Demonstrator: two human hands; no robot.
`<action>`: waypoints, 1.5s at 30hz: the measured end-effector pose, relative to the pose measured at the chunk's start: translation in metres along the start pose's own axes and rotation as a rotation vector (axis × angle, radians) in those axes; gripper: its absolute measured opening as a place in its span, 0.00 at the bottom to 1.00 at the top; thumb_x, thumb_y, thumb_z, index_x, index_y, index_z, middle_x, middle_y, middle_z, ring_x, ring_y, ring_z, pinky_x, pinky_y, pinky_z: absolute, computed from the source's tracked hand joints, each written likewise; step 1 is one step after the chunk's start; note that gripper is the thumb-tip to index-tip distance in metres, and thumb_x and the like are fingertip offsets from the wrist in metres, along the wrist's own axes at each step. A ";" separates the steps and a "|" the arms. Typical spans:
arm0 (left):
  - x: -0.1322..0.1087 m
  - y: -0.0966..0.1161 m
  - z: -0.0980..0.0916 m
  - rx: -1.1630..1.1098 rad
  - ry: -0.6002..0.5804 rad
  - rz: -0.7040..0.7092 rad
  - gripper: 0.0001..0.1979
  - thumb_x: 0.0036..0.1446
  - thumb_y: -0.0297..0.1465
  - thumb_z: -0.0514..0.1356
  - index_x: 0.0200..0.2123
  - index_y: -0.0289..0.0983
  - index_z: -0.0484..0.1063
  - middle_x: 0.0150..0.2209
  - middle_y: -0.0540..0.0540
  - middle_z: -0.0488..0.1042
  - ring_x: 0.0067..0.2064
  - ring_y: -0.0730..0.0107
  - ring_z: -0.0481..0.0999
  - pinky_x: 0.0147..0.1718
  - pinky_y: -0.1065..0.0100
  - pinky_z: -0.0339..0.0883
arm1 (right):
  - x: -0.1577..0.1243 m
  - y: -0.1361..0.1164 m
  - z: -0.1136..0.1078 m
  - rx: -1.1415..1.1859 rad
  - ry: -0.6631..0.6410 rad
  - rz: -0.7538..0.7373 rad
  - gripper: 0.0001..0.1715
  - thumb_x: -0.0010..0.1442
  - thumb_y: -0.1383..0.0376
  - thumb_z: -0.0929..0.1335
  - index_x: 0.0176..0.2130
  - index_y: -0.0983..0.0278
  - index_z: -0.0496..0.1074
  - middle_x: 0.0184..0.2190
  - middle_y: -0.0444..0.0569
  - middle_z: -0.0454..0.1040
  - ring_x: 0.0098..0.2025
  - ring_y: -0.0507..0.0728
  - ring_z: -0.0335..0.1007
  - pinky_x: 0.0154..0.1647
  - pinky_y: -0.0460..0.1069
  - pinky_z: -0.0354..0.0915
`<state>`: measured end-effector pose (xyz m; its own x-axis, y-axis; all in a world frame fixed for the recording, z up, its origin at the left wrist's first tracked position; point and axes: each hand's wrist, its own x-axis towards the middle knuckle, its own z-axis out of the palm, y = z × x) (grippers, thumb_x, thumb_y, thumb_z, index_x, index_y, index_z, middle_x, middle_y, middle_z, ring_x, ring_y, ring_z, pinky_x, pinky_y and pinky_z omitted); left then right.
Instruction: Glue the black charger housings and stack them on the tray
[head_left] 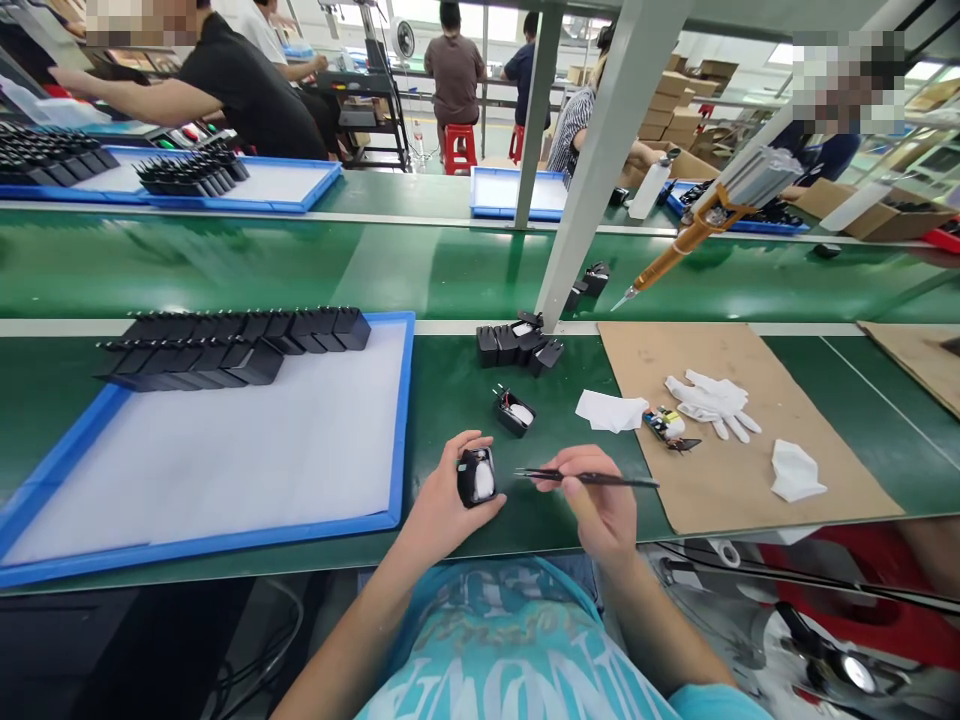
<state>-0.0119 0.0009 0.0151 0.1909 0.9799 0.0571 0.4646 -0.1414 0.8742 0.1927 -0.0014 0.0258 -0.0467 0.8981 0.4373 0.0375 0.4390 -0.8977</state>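
Left hand [442, 500]: closed around a small black housing [477, 478], thumb on the near side, fingers curled over the top. It is held just above the front edge of the desk [450, 400]. The open face is tilted up toward the wearer, most likely so that the white part inside stays in sight.

Right hand [600, 510]: pinching black tweezers [630, 483] in a pen-like grip, thumb and forefinger near the middle of the shaft. The tips point left and stop just short of the housing, not touching it. The level, low hold looks suited to fine work at the opening.

Just beyond the hands, a second open housing [514, 412] lies on the desk with wires and a white part showing, within easy reach. Further back, a cluster of housings [517, 345] stands at the foot of a grey post.

To the left is a blue-rimmed tray [405, 420] with a white liner. Rows of black housings [247, 345] are packed along its far edge, and the near part is bare.

To the right is a cardboard sheet [712, 480], probably laid to protect the surface. On it are white gloves [712, 405], a small circuit board [666, 425] and a white wipe [611, 410] at its left edge.

Above the sheet hangs an orange tool [675, 255], tip down. Beyond it is the green conveyor [300, 265], with other people seated at the far benches.
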 end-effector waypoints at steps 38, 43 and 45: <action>0.005 0.000 0.024 0.580 0.426 0.356 0.16 0.61 0.29 0.58 0.52 0.40 0.72 0.47 0.43 0.79 0.41 0.61 0.75 0.43 0.59 0.72 | 0.088 0.004 -0.012 -1.007 -0.419 0.089 0.23 0.66 0.57 0.58 0.57 0.60 0.64 0.41 0.49 0.76 0.35 0.55 0.75 0.31 0.48 0.66; 0.004 0.003 0.036 0.602 0.387 0.212 0.15 0.64 0.32 0.53 0.52 0.37 0.70 0.53 0.39 0.75 0.50 0.58 0.76 0.44 0.58 0.74 | 0.194 0.015 0.035 -1.247 -0.484 0.017 0.23 0.68 0.60 0.57 0.59 0.61 0.60 0.55 0.56 0.68 0.51 0.59 0.70 0.42 0.50 0.69; 0.003 0.002 0.042 0.586 0.375 0.173 0.14 0.65 0.32 0.52 0.51 0.37 0.70 0.54 0.39 0.74 0.49 0.58 0.77 0.43 0.58 0.75 | 0.239 0.029 0.053 -1.300 -0.489 0.057 0.22 0.66 0.60 0.61 0.58 0.64 0.62 0.55 0.56 0.68 0.52 0.59 0.69 0.44 0.52 0.70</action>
<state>0.0258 -0.0019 -0.0029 0.0426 0.9040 0.4254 0.8627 -0.2480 0.4407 0.1294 0.2250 0.1015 -0.3445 0.9337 0.0972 0.9298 0.3536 -0.1020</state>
